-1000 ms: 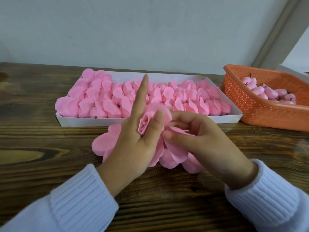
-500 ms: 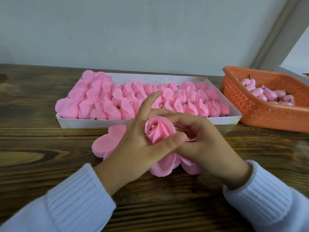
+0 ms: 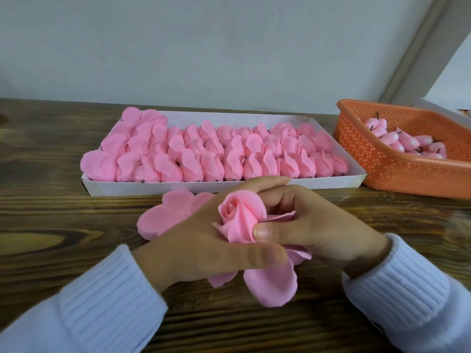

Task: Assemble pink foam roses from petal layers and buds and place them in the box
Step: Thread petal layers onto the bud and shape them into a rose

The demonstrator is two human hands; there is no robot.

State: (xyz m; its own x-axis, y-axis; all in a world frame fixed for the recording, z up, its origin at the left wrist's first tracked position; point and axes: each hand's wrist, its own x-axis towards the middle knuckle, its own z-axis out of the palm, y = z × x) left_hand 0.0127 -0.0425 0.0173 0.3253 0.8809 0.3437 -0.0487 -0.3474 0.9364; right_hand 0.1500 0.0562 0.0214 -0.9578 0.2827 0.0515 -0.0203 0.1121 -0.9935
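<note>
In the lower middle of the frame, both hands are wrapped round a half-made pink rose (image 3: 239, 215). The left hand (image 3: 193, 245) cups it from the left, with its fingers reaching behind the bloom and its thumb lying across the front underneath. The right hand (image 3: 326, 225) comes in from the right with its fingers curled against the petals and its thumb tip pressed to the rose's lower edge. The tight spiral of the bloom shows between them. Loose outer petals (image 3: 270, 284) hang below the hands, just above the wooden table (image 3: 63, 225).

A flat stack of petal layers (image 3: 165, 215) lies on the table, partly hidden behind the left hand. Just beyond it, across the middle of the frame, the long white box (image 3: 127, 187) is packed with rows of finished roses (image 3: 204, 154). At the right edge an orange perforated basket (image 3: 377, 164) stands close beside the box and holds a heap of pink buds (image 3: 405, 143). White ribbed sleeves (image 3: 107, 301) cover both wrists.
</note>
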